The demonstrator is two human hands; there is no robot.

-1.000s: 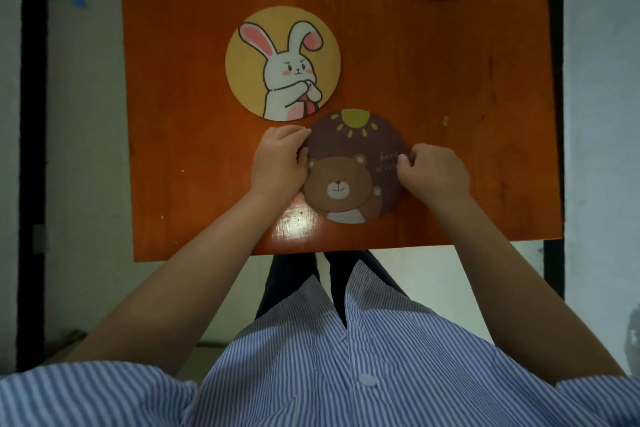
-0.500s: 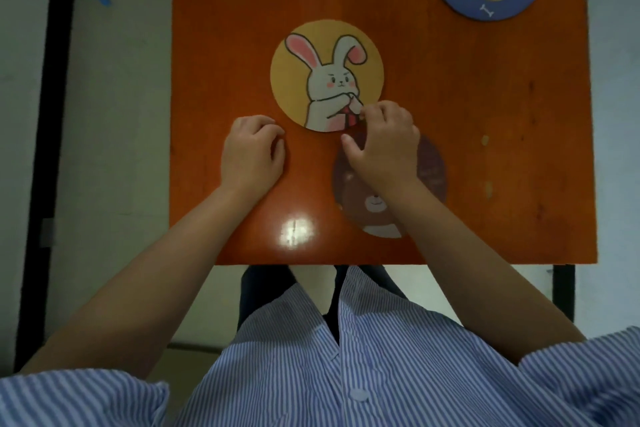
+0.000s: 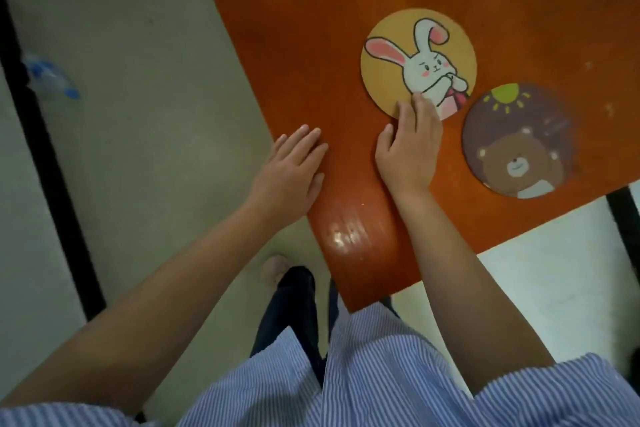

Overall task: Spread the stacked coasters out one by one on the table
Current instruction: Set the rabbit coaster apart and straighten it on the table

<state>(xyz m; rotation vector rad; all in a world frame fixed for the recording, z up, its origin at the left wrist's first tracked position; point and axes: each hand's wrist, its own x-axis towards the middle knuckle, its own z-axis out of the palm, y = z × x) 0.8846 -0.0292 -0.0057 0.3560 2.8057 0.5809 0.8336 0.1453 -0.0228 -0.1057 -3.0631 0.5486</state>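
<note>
The right hand (image 3: 408,146) presses its closed fingertips on the rabbit coaster's (image 3: 398,55) near edge, while the left hand (image 3: 294,170) lies flat, fingers together, at the table's (image 3: 311,10) left edge.

The right hand (image 3: 408,146) has left the bear coaster (image 3: 519,142) for the rabbit coaster's (image 3: 415,59) near edge, while the left hand (image 3: 291,170) has opened flat at the table (image 3: 311,10) edge.

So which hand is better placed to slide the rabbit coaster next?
Right. The right hand already has fingertips on the rabbit coaster; the left hand lies flat at the table edge, away from it.
</note>
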